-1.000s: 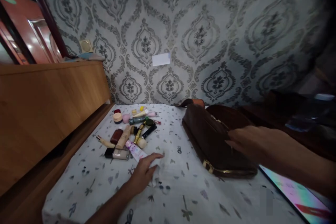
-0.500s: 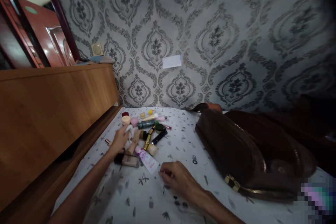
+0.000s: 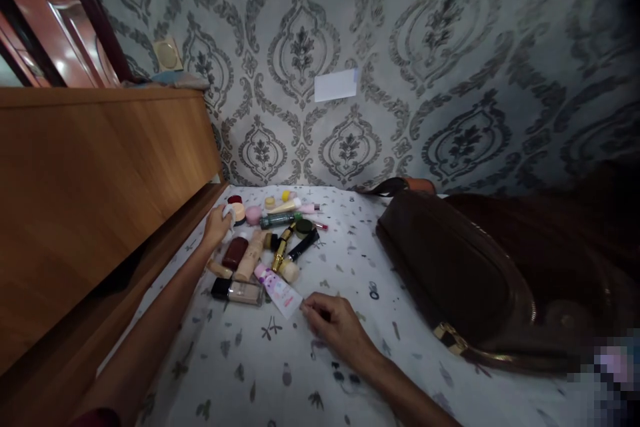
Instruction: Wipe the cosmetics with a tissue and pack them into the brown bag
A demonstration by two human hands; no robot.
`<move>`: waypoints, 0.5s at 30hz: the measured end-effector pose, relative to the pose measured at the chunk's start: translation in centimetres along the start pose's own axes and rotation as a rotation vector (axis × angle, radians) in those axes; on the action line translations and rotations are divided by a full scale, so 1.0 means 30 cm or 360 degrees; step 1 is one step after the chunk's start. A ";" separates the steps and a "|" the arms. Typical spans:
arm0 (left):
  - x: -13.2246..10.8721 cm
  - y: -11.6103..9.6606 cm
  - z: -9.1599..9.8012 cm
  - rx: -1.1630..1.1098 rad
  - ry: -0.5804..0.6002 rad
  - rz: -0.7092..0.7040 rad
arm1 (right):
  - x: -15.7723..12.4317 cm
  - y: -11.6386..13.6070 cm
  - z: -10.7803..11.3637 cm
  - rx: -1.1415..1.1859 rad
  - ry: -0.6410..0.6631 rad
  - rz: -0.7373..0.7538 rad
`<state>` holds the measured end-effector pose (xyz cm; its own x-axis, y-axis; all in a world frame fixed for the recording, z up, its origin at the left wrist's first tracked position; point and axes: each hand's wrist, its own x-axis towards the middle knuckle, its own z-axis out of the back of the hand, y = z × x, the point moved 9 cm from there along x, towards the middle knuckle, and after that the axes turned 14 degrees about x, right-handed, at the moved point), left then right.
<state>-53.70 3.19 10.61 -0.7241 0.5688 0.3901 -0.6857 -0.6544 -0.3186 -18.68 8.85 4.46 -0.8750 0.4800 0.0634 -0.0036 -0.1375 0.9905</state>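
Observation:
My left hand (image 3: pixel 217 225) is at the far left edge of a group of cosmetics, its fingers closed on a small white item (image 3: pixel 231 215) that is mostly hidden. Just right of it stands a jar with a pale peach top (image 3: pixel 239 213). A dark red bottle (image 3: pixel 235 253) and a beige tube (image 3: pixel 251 255) lie nearer to me. My right hand (image 3: pixel 336 327) rests on the sheet with thumb and fingers pinched, at the end of a white and purple tube (image 3: pixel 280 292). Whether its fingertips grip the tube's corner I cannot tell. A foundation bottle with a black cap (image 3: pixel 239 291) lies left of that tube.
Behind are a pink jar (image 3: pixel 253 215), a dark green bottle (image 3: pixel 277 220), gold lipstick tubes (image 3: pixel 283 248) and a black tube (image 3: pixel 304 245). A large brown bag (image 3: pixel 450 267) lies at right. A wooden board (image 3: pixel 110 160) borders the patterned sheet (image 3: pixel 280 373) at left, patterned wall behind.
My left hand has moved outward and left with the white item, uncovering the dark red bottle. My right hand has come slightly closer to the purple tube's end. The view has tilted downward.

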 end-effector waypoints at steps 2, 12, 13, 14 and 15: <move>-0.024 -0.026 0.005 0.0039 0.0043 -0.0088 | 0.001 -0.003 -0.001 -0.0007 0.0001 -0.0004; -0.206 -0.095 -0.007 0.0316 0.0397 -0.0190 | -0.009 0.018 -0.002 -0.0031 -0.0028 0.0053; -0.216 -0.101 -0.003 0.0339 0.0420 -0.0173 | -0.013 0.016 0.000 -0.0032 -0.0055 0.0041; -0.221 -0.108 -0.001 0.0351 0.0446 -0.0167 | -0.017 0.015 -0.003 -0.0033 -0.0056 0.0044; -0.222 -0.118 0.001 0.0355 0.0466 -0.0172 | -0.019 0.013 -0.002 -0.0026 -0.0075 0.0048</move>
<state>-46.44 1.70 9.17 -0.6610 0.7377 0.1374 -0.7497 -0.6568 -0.0808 -18.20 8.48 4.79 -0.8510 0.5157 0.0992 0.0140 -0.1666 0.9859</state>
